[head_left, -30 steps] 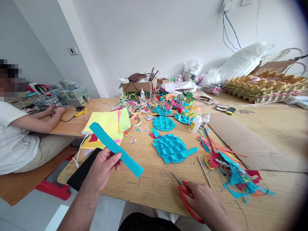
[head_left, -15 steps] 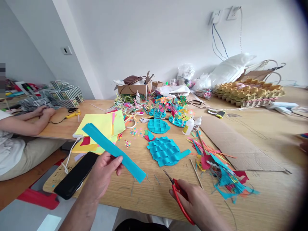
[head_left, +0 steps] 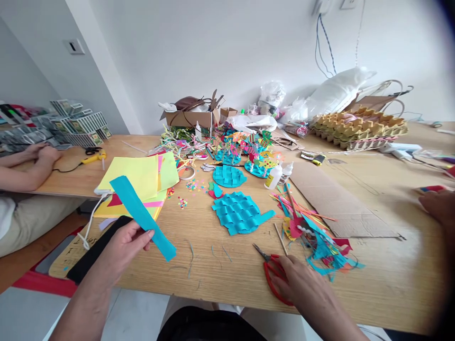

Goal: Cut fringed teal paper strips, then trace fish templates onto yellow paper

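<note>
My left hand (head_left: pixel 130 244) pinches a blue paper strip (head_left: pixel 142 215) between thumb and fingers, holding it slantwise over the table's left part. Close to the front edge, my right hand (head_left: pixel 296 279) grips the red handles of a pair of scissors (head_left: pixel 272 274). The scissors appear to rest on the tabletop, their tips aimed up and left. Between the hands, farther back, lies a woven blue paper shape (head_left: pixel 238 213) with a tab on its right. A smaller woven blue piece (head_left: pixel 229 175) lies behind it. A thin wooden stick (head_left: pixel 280 239) is just beyond my right hand.
Paper scraps (head_left: pixel 323 255) and a cardboard sheet (head_left: pixel 334 201) lie to the right. Glue bottles (head_left: pixel 273 176) stand mid-table. Yellow paper sheets (head_left: pixel 131 173) and a black phone (head_left: pixel 94 251) are left. Egg trays (head_left: pixel 357 128) stand behind. Other people's hands show at both sides.
My left hand has drawn the blue strip left. The scissors in my right hand have come down toward the tabletop and moved slightly right. The view has tilted down a little.
</note>
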Demonstrator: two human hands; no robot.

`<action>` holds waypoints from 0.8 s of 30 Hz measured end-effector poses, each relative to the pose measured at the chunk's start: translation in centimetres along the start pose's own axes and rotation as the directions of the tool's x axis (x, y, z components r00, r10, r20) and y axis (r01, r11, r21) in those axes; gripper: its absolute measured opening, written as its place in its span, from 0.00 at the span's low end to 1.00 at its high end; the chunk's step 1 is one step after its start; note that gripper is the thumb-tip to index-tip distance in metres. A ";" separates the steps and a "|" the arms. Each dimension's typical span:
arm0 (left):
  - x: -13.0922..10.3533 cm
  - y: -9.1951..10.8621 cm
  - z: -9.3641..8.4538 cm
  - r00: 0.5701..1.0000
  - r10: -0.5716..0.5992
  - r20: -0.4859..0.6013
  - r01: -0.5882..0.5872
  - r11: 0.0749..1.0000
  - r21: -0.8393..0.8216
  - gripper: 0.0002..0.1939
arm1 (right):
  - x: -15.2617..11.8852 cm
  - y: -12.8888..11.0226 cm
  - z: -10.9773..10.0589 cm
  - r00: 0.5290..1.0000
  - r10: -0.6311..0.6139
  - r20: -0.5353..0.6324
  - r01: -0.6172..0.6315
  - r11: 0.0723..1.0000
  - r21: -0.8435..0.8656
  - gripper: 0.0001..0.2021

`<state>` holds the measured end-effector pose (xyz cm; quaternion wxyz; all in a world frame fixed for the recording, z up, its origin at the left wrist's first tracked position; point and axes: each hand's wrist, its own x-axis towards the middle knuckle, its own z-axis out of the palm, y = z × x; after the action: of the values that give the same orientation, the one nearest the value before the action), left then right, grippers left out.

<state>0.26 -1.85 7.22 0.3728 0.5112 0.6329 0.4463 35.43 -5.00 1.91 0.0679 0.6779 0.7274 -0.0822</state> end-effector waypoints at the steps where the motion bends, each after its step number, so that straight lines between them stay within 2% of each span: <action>1: 0.0 -0.1 -0.1 1.000 -0.018 0.012 0.019 1.000 -0.011 0.06 | 0.1 -0.1 0.0 1.000 -0.009 -0.012 0.009 1.000 0.005 0.09; 4: -0.3 -0.4 0.1 0.992 -0.080 0.097 0.085 0.995 -0.047 0.06 | 0.4 -1.4 -0.5 0.998 -0.051 -0.039 0.054 0.995 0.083 0.09; 8: -0.4 -1.0 0.6 0.967 -0.097 0.236 0.106 0.994 -0.027 0.04 | 1.2 -5.3 -1.5 0.986 -0.162 -0.025 0.164 0.964 0.209 0.07; 11: -0.2 -1.6 0.9 0.944 -0.087 0.317 0.097 0.995 -0.018 0.02 | 2.1 -8.2 -2.0 0.984 -0.179 0.007 0.175 0.968 0.179 0.08; 16: 0.2 -2.8 0.6 0.936 -0.096 0.339 0.114 0.993 -0.034 0.06 | 2.9 -10.7 -1.9 0.991 -0.130 0.010 0.129 0.988 0.081 0.11; 21: 0.3 -3.9 0.1 0.933 -0.104 0.346 0.133 0.989 -0.060 0.06 | 3.3 -11.5 -1.3 0.995 -0.094 0.017 0.093 0.994 0.057 0.09; 24: 0.1 -4.2 0.1 0.940 -0.103 0.327 0.137 0.987 -0.084 0.07 | 3.7 -11.9 -1.0 0.994 -0.107 0.036 0.105 0.993 0.061 0.11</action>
<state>-1.00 -2.09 3.20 0.5238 0.5172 0.5692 0.3663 23.30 -2.00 2.49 0.0579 0.6382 0.7582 -0.1204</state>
